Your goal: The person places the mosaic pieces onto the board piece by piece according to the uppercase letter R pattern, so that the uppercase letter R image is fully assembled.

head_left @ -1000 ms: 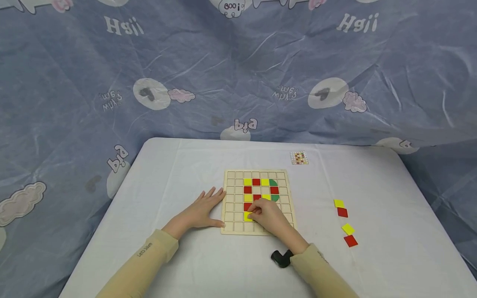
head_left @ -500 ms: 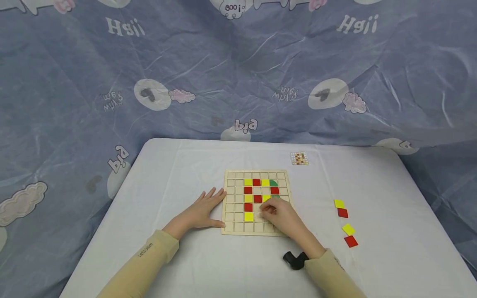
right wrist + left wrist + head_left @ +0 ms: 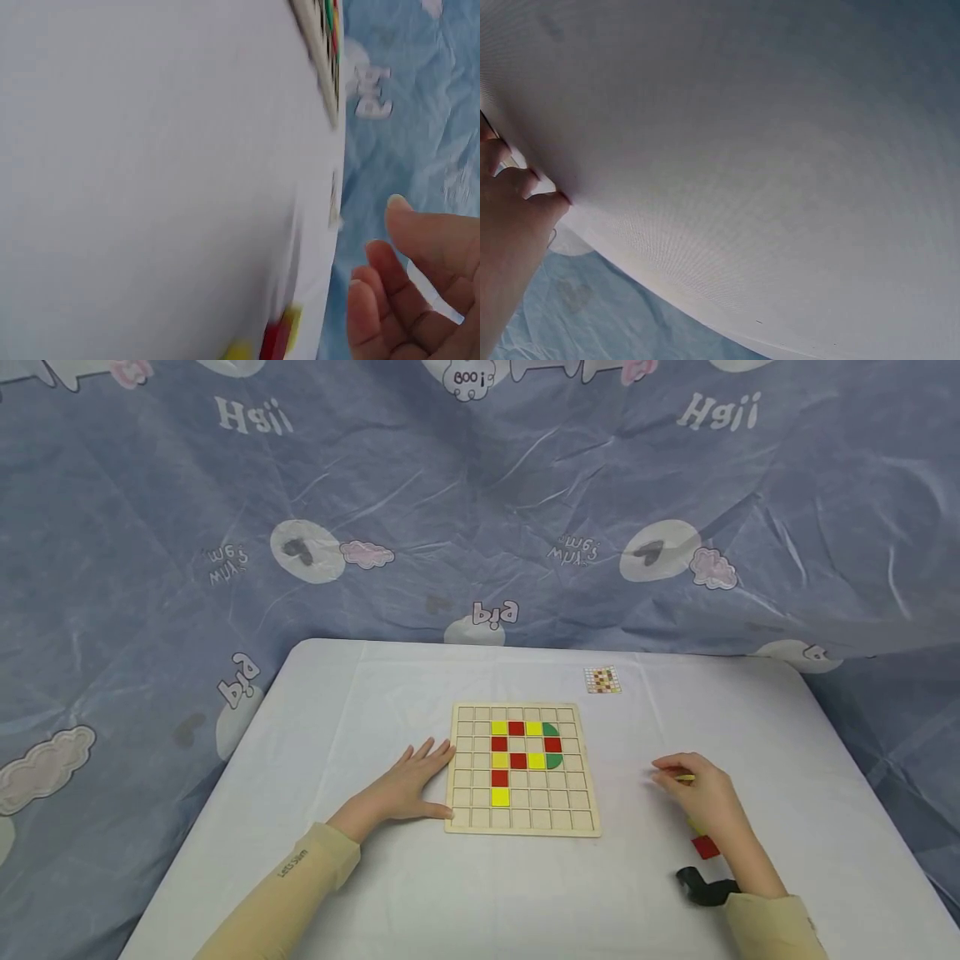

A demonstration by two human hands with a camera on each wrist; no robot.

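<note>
A square wooden grid board (image 3: 551, 799) lies mid-table, bearing red, yellow and green pieces in some cells. My left hand (image 3: 401, 785) is spread flat along its left edge, thumb and fingertips touching it; the left wrist view shows only part of this hand (image 3: 514, 217). Over the loose tiles on the right hovers my right hand (image 3: 705, 793), its thumb and fingers parted and holding nothing. A yellow tile (image 3: 684, 777) shows through the gap between them. Closer to me, a red tile (image 3: 705, 847) lies beside a yellow tile (image 3: 697, 827) half hidden by the hand.
A small printed pattern card (image 3: 602, 680) lies behind the board at the right. The white-covered table (image 3: 375, 885) ends before a blue printed cloth (image 3: 480, 485). The wrist camera (image 3: 705, 887) sits under my right forearm.
My right hand has left the board's lower yellow tile and moved right, over the loose tiles. The yellow tile stays in its cell. My left hand has not moved.
</note>
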